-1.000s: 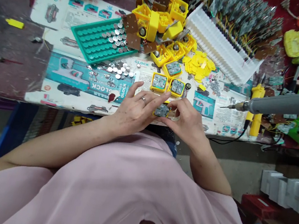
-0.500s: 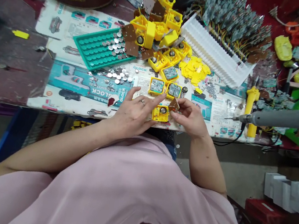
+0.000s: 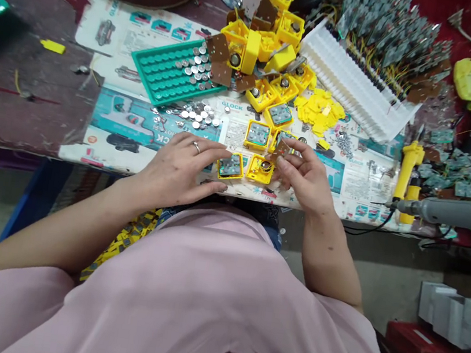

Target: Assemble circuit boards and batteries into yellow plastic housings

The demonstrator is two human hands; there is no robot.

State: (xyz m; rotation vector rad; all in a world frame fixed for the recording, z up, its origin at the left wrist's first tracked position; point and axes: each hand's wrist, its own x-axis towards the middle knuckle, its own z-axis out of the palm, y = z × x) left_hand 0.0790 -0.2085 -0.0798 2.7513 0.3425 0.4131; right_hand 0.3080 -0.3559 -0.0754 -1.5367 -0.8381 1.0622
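My left hand (image 3: 184,166) rests near the table's front edge, fingertips touching a small yellow box (image 3: 230,166) with a grey board in it. Its fingers are stretched out. My right hand (image 3: 303,174) pinches a small brown circuit board (image 3: 282,150) just right of an open yellow box (image 3: 260,168) that shows a round part inside. Two more yellow boxes with boards (image 3: 258,135) lie just behind these.
A green tray (image 3: 162,75) with button cells sits at the back left, loose cells (image 3: 195,115) beside it. A heap of yellow boxes (image 3: 271,47), a white rack (image 3: 353,88), wired boards (image 3: 392,29) and a yellow soldering iron (image 3: 407,165) crowd the back and right.
A finished yellow box has been set down to the left under my left hand. My right hand holds a brown board and has lifted slightly beside another open box.
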